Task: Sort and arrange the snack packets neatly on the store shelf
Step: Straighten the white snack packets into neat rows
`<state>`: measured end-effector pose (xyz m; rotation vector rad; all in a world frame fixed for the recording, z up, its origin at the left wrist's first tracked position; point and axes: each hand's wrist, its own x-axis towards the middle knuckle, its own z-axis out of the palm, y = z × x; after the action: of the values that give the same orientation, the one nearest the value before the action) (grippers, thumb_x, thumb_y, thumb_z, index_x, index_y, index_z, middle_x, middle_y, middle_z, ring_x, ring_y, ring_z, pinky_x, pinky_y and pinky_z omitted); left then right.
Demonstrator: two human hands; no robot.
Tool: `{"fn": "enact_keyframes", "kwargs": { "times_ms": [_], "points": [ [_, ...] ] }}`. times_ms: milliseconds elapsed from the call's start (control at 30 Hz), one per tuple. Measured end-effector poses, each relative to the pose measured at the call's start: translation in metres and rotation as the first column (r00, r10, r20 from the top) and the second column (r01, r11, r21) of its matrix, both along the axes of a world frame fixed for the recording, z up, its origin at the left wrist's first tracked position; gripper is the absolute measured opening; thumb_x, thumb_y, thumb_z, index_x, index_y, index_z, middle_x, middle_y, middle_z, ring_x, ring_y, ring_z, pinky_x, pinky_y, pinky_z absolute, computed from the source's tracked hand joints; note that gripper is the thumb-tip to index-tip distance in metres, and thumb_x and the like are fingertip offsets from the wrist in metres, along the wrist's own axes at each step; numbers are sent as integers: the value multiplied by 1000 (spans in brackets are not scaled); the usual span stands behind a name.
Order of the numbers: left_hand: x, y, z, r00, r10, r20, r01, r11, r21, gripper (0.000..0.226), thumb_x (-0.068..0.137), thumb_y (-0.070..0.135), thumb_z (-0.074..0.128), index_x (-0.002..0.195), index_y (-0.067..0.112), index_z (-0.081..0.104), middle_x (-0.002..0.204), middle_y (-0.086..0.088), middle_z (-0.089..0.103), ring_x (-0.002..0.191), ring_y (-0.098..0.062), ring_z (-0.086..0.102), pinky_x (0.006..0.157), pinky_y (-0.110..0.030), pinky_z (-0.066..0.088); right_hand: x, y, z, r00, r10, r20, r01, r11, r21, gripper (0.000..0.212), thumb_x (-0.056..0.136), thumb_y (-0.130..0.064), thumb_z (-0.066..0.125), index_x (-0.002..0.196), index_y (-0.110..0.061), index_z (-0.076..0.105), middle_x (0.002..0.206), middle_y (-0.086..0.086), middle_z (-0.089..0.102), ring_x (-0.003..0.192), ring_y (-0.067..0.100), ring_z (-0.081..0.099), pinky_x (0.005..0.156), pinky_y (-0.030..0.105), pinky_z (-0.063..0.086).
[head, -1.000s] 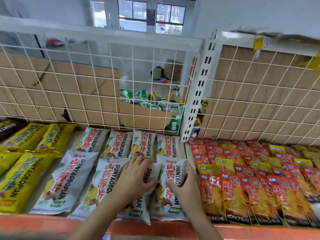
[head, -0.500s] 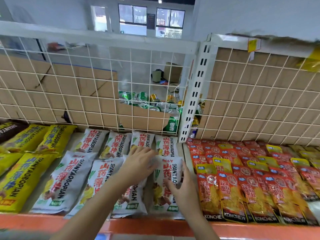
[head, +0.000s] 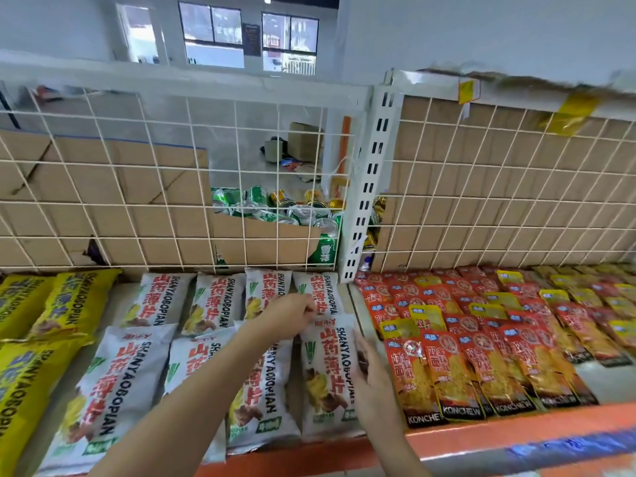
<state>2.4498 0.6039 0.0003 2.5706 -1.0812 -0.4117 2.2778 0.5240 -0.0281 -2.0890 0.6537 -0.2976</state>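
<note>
White snack packets with red lettering lie flat in two rows on the shelf (head: pixel 481 440). My left hand (head: pixel 290 313) reaches over the front row and pinches the top edge of the front right white packet (head: pixel 327 376). My right hand (head: pixel 373 387) lies flat against that packet's right edge, fingers stretched along it. The back row of white packets (head: pixel 216 301) sits just behind, under the wire grid. The packet to the left (head: pixel 261 390) is partly hidden by my left forearm.
Yellow packets (head: pixel 69 301) fill the shelf's left side. Red and yellow packets (head: pixel 481 339) crowd the right section beyond a narrow gap. A white wire grid (head: pixel 137 201) backed with cardboard closes the rear; drink cans (head: pixel 292 215) stand behind it. A slotted upright (head: pixel 368 187) divides the sections.
My left hand has moved from the middle packet up and right to the front right packet's top edge. That packet now lies straighter, and my right hand has stayed along its right side.
</note>
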Motion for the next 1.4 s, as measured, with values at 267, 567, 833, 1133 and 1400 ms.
{"fn": "enact_keyframes", "kwargs": {
  "times_ms": [267, 567, 833, 1133, 1400],
  "points": [
    [2, -3, 3, 999, 11, -48, -12, 1000, -14, 17, 99, 17, 36, 98, 12, 52, 91, -2, 52, 83, -17, 47, 77, -31, 38, -4, 8, -9, 998, -52, -20, 50, 992, -113, 50, 95, -37, 43, 141, -40, 22, 149, -10, 30, 124, 8, 43, 103, 33, 41],
    [8, -5, 3, 1000, -23, -2, 23, 999, 27, 19, 86, 1, 44, 75, 16, 48, 86, -5, 57, 82, -21, 55, 68, -28, 41, 0, 34, -8, 958, -30, -285, -78, 930, -358, 115, 76, -61, 59, 142, -20, -26, 157, 4, -9, 145, 21, -1, 117, 33, 9],
    [6, -7, 4, 999, -39, 34, 39, 999, 7, 22, 85, -1, 45, 74, 18, 48, 96, -6, 61, 93, -21, 58, 83, -34, 49, -5, 38, 0, 945, -36, -325, -87, 931, -356, 115, 74, -66, 57, 143, -22, -24, 156, 2, -5, 144, 22, 3, 115, 38, 12],
    [19, 28, 10, 991, 39, 125, -12, 978, -207, 15, 94, 15, 46, 93, 12, 61, 94, -1, 63, 85, -19, 59, 76, -33, 49, -10, 29, 0, 996, -21, -88, -1, 969, -248, 98, 62, -78, 18, 146, -34, -7, 151, -19, -8, 140, 5, -4, 115, 36, 7],
    [29, 86, 7, 997, 41, 58, -42, 999, 13, 17, 95, 32, 50, 93, 18, 59, 85, 6, 52, 81, -14, 50, 65, -25, 36, 8, 77, 15, 935, 354, -37, -352, 905, -238, 57, 94, -43, 44, 143, -33, 18, 148, -18, 14, 136, 0, 11, 110, 16, 8]
  ]
}}
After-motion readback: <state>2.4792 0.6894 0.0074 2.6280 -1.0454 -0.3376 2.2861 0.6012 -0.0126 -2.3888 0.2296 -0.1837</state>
